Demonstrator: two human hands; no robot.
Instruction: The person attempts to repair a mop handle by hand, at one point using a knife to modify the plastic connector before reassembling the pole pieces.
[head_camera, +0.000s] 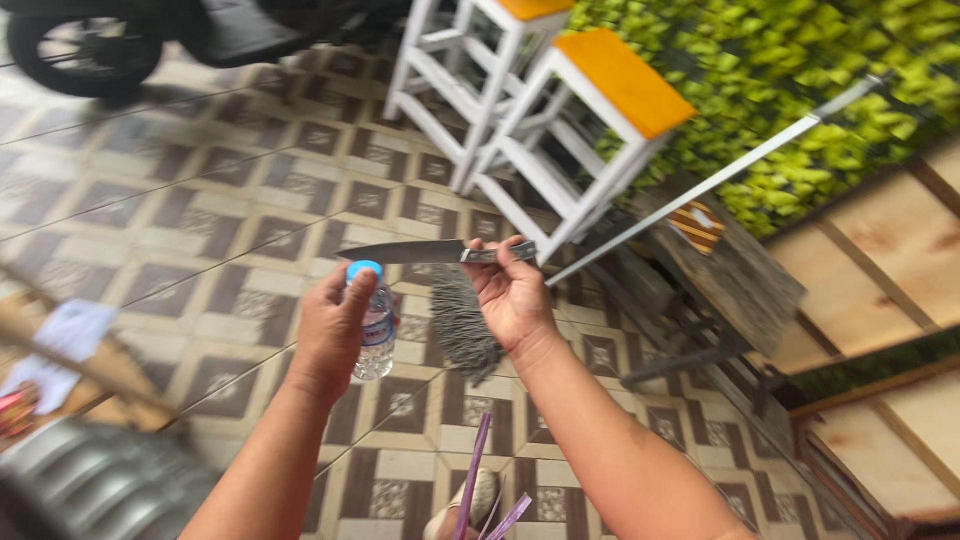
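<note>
Left hand (330, 335) is clenching a small clear bottle (377, 325) round its middle: light, probably slick, squashy. Just right of the bottle, right hand (512, 295) is gripping a knife (425, 252) by the handle, the stiff blade pointing over the bottle's blue cap.

Both forearms are bare to the elbow, the left hand (335, 325) and right hand (512, 295) ungloved and ringless.
</note>
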